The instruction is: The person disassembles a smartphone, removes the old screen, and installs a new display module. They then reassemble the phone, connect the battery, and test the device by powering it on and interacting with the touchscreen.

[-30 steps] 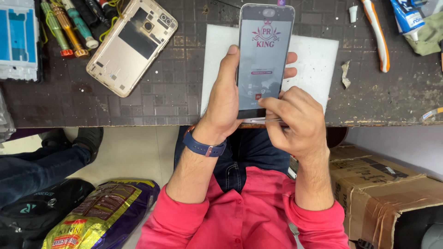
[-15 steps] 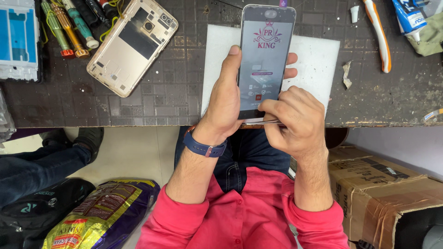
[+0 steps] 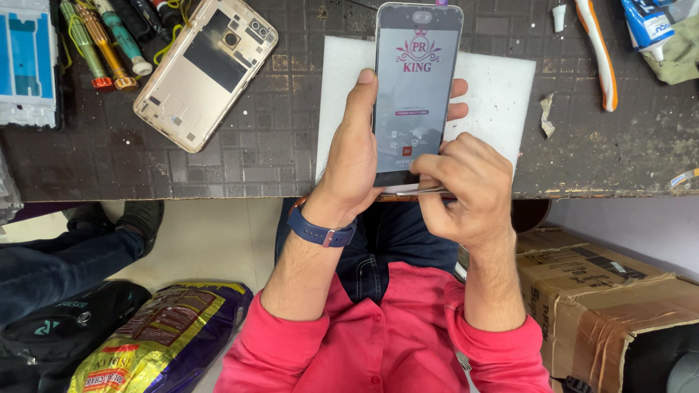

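Observation:
My left hand (image 3: 353, 156) grips a grey smartphone (image 3: 415, 80) from the left and behind, holding it flat above a white mat (image 3: 502, 94) on the dark workbench. A printed protective film covers the phone's screen. My right hand (image 3: 466, 189) is at the phone's bottom edge, its fingers pinched on a thin metal tool (image 3: 426, 191) that lies along that edge. A blue band sits on my left wrist.
A gold phone back housing (image 3: 204, 69) lies upper left, beside several screwdrivers (image 3: 102, 40) and a blue-and-white frame (image 3: 25, 62). An orange-and-white tool (image 3: 598, 51) and a tube (image 3: 648, 25) lie upper right. A cardboard box (image 3: 604, 291), bags and another person's leg (image 3: 65, 255) are below the bench.
My right hand has shifted slightly along the phone's bottom edge with the thin tool. The phone and my left hand stay almost still.

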